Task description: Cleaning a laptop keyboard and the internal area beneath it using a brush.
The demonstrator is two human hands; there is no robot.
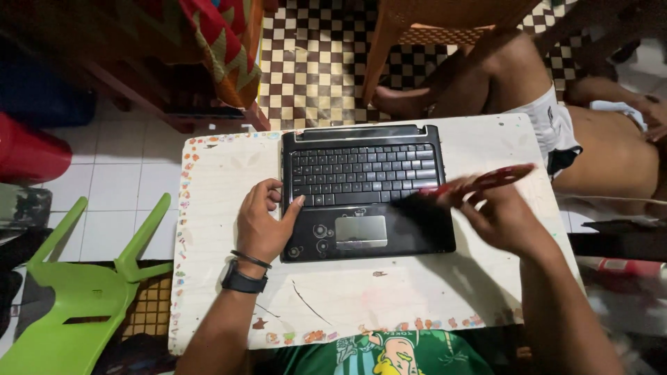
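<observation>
left hand [262, 223]: fingers spread flat on laptop base [366, 191], pressing its left edge, grasping nothing | right hand [501, 217]: fingers clenched on red-handled brush [479, 184], blurred, bristles over the keyboard's right side | laptop base: mid worktop [222, 173] | green chair [76, 292]: on floor, left

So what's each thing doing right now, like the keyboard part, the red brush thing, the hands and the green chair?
Laptop base: flat on the white table, keyboard up, no screen in view.
Left hand: resting on the base's left edge.
Right hand: holding the red-handled brush; both blurred.
Brush: over the base's right side; whether it touches, cannot tell.
Green chair: tipped over, legs up.
</observation>
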